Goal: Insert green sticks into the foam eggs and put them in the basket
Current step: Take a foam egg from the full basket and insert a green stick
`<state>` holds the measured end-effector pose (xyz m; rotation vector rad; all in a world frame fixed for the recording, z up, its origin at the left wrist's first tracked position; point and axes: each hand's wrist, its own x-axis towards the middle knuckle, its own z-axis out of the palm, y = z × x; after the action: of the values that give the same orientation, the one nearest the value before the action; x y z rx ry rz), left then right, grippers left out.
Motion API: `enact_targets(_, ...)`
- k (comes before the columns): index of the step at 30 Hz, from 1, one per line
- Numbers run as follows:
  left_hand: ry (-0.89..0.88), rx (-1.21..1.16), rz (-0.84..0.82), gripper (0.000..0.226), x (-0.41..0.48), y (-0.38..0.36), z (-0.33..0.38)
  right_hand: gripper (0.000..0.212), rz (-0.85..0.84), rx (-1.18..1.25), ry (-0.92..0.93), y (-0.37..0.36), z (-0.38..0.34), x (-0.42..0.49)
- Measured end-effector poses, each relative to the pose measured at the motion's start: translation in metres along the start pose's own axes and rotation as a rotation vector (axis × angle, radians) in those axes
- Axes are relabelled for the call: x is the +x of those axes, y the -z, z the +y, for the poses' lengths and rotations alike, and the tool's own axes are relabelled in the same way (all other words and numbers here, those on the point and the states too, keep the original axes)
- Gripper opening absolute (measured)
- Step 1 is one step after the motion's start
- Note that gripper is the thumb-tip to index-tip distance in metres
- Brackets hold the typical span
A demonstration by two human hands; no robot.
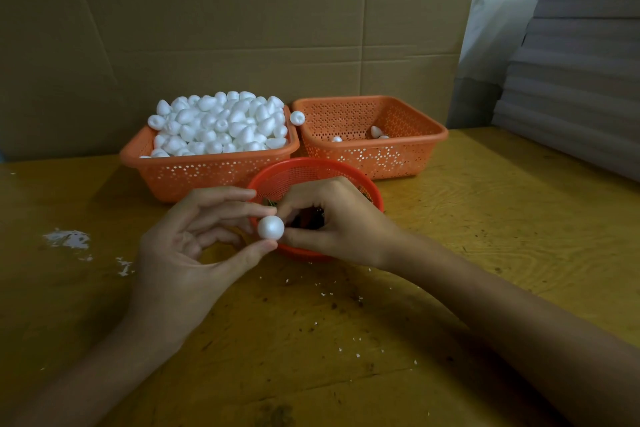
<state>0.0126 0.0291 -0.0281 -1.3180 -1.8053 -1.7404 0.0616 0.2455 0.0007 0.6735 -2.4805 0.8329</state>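
My left hand (194, 239) pinches a white foam egg (270, 227) between thumb and fingertips, just above the near rim of a round red basket (311, 166). My right hand (332, 218) is curled over that basket, its fingertips pinched together right at the egg; a thin green stick (270, 203) shows by those fingertips. Dark sticks lie in the round basket, mostly hidden by my right hand. Behind on the left, an orange basket (180, 177) is heaped with several foam eggs (221, 125). The orange basket (408, 152) on the right holds a few eggs (375, 131).
One loose egg (297, 117) sits between the two orange baskets' rims. A cardboard wall (242, 28) stands close behind them. Stacked grey sheets (581, 80) fill the right side. White foam crumbs (69, 239) are scattered on the yellow wooden table (485, 236).
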Motion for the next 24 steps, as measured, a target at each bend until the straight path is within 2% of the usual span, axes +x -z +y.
enact_targets(3, -0.014, 0.013, -0.001, 0.044, -0.001, 0.001, -0.001, 0.008, -0.003, 0.021, 0.002, 0.0, 0.0, 0.0)
enact_targets(8, 0.061, -0.025, 0.082, 0.033, 0.002, 0.005, -0.003, 0.006, 0.008, 0.124, -0.037, -0.002, 0.0, -0.002)
enact_targets(24, 0.178, -0.114, 0.159, 0.029, 0.003, 0.006, -0.012, 0.009, 0.016, 0.152, -0.063, -0.001, -0.003, -0.002)
